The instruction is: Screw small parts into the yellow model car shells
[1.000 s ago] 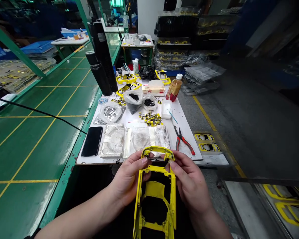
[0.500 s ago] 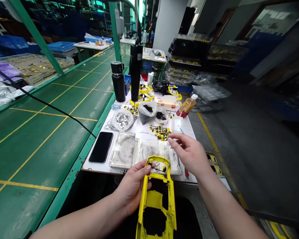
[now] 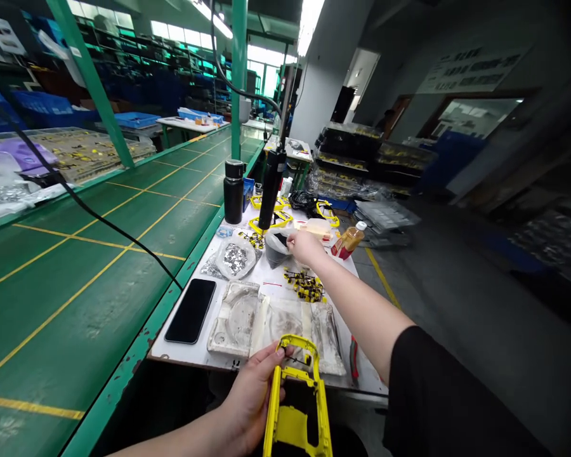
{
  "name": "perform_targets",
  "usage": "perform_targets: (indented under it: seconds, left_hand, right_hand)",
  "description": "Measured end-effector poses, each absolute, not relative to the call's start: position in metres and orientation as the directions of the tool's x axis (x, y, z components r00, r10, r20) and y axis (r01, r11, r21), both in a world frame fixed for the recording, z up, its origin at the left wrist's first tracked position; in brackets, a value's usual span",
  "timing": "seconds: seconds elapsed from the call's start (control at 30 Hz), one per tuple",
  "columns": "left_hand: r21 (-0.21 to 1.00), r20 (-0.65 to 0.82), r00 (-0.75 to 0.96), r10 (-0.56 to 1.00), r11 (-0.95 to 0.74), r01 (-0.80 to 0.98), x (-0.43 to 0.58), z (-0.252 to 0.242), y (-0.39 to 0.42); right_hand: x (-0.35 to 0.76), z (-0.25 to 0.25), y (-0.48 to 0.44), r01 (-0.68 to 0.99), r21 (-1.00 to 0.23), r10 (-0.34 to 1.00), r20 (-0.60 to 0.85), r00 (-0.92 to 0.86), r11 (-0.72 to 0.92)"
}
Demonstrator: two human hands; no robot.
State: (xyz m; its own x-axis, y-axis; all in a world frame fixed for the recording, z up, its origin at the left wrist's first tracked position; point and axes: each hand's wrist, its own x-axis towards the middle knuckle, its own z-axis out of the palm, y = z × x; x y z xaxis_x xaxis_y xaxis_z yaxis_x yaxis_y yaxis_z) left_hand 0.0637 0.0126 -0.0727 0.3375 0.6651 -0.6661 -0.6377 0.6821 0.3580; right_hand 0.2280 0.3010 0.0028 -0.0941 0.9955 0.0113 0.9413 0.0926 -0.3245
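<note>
My left hand (image 3: 250, 400) grips a yellow toy car body (image 3: 295, 412) by its left side, low in the view, just in front of the white table's near edge. My right hand (image 3: 307, 246) is stretched far out over the table, with its fingers pinched together at the mouth of a clear plastic bag of black parts (image 3: 275, 249). Whatever the fingers hold is too small to make out. A cluster of small yellow-and-black parts (image 3: 304, 285) lies under my forearm.
On the white table (image 3: 266, 279) are a black phone (image 3: 191, 311), clear plastic trays (image 3: 238, 317), a bag of silver bits (image 3: 234, 257), red-handled pliers (image 3: 353, 349), a black flask (image 3: 233, 183) and a bottle of amber liquid (image 3: 348, 241). A hanging screwdriver (image 3: 269, 190) dangles above. A green conveyor (image 3: 99, 241) runs along the left.
My right hand let go of the car body and moved forward across the table to the bag of black parts. The left hand kept hold of the body; my view tilted up.
</note>
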Motion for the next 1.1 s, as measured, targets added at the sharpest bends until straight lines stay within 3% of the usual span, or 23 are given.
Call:
perform_targets:
  seconds: [0.23, 0.53, 0.87, 1.1]
  left_hand:
    - [0.352, -0.627, 0.37, 0.686, 0.673, -0.651, 0.064, -0.089, 0.014]
    - [0.306, -0.622, 0.394, 0.676, 0.674, -0.673, 0.065, -0.081, 0.014]
    - [0.303, -0.591, 0.422, 0.687, 0.674, -0.674, 0.064, -0.08, 0.012]
    - [0.304, -0.594, 0.427, 0.682, 0.682, -0.665, 0.063, -0.077, 0.011]
  right_hand:
    - [0.221, -0.018, 0.337, 0.916, -0.346, 0.978, 0.024, -0.207, 0.203]
    - [0.222, -0.02, 0.331, 0.938, -0.321, 0.991, 0.037, -0.125, 0.13]
    - [0.219, -0.011, 0.319, 0.928, -0.345, 0.982, 0.167, -0.088, 0.142]
    - [0.206, -0.003, 0.31, 0.873, -0.442, 0.957, 0.275, -0.087, 0.207]
